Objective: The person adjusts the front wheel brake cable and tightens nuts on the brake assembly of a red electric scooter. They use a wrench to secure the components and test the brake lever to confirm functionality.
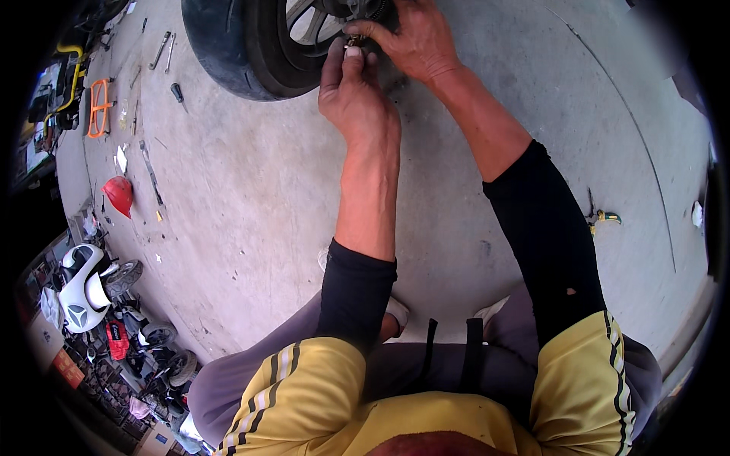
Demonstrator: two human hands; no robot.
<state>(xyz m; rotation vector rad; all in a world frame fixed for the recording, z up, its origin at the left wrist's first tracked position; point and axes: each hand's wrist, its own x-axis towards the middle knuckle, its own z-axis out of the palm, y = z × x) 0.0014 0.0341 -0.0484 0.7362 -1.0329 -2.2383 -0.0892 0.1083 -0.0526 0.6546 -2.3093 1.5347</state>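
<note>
At the top of the head view a wheel with a black tyre (pixel 228 53) and a light spoked rim (pixel 310 24) stands on the floor. My left hand (pixel 359 95) is closed in a pinch beside the rim, holding a small brass-coloured metal part (pixel 354 40) between thumb and fingers. From the right, my right hand (pixel 420 42) reaches in over the hub area, its thumb at the top of that same part. The right fingers are curled and partly cut off by the upper edge; what they grip is hidden.
On the concrete floor to the left lie a screwdriver (pixel 178 93), two wrench-like tools (pixel 160 50), an orange metal frame (pixel 99 108) and a red pointed container (pixel 119 195). Parked scooters (pixel 85 292) stand lower left. Pliers (pixel 606 218) lie to the right, near a long thin wire (pixel 630 121).
</note>
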